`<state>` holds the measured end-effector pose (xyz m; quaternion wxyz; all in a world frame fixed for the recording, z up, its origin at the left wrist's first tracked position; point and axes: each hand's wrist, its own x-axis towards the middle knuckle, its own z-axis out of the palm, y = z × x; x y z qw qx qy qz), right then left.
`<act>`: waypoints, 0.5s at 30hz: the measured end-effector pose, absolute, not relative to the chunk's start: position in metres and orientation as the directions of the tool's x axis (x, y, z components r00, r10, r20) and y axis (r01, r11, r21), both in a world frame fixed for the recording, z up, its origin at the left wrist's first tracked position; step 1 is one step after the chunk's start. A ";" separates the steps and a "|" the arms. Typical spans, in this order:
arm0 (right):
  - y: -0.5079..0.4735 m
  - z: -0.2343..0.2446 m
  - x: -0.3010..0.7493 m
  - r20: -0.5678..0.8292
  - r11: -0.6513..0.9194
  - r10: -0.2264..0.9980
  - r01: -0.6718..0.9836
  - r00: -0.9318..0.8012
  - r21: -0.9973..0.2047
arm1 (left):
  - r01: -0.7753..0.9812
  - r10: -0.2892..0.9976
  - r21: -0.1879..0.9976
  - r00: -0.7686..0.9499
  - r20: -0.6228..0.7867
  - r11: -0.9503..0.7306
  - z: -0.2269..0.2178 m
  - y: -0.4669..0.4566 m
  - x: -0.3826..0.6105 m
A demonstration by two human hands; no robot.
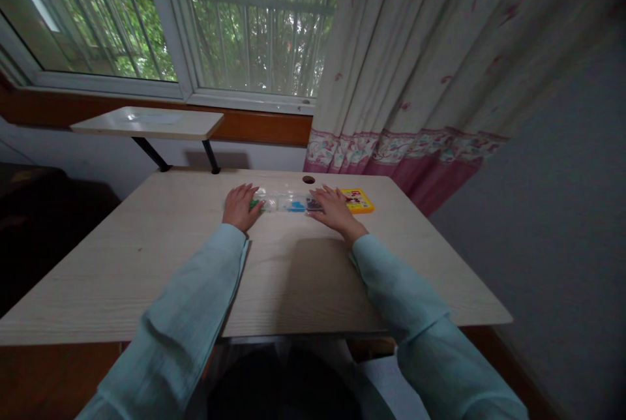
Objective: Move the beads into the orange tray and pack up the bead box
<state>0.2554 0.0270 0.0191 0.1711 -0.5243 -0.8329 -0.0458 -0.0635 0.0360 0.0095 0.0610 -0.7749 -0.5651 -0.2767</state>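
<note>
A clear plastic compartment box [274,202] lies flat near the back of the desk. Small green, blue and dark pieces show through it, too small to name. My left hand [239,206] rests on its left end with the fingers stretched out, covering part of the green pieces. Over its right part lies my right hand [335,210], fingers spread, next to the dark pieces. Just beyond that hand is a yellow flat box [360,201] with a printed picture; its left side is hidden by my fingers.
The pale wooden desk [171,276] has a round cable hole [308,180] behind the clear box. A small raised shelf [151,121] on black legs stands at the back left. Beyond are a barred window [254,29] and a flowered curtain [391,81] hanging by the back right edge.
</note>
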 end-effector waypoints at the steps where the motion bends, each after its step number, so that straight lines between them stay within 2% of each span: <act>1: 0.028 0.017 0.255 0.323 0.434 0.865 0.896 -0.384 -0.097 | 0.922 0.853 0.206 0.195 0.484 -0.328 0.009 0.034 -0.068; 8: 0.027 0.018 0.266 0.412 0.445 0.835 0.887 -0.364 -0.119 | 0.953 0.879 0.172 0.149 0.452 -0.251 0.005 0.026 -0.091; 12: 0.021 0.034 0.281 0.531 0.391 0.822 0.882 -0.205 -0.264 | 0.950 0.891 0.166 0.174 0.419 -0.264 0.002 0.029 -0.092; 15: 0.018 0.038 0.300 0.522 0.312 0.850 0.865 -0.069 -0.394 | 0.947 0.897 0.163 0.195 0.397 -0.278 0.001 0.031 -0.091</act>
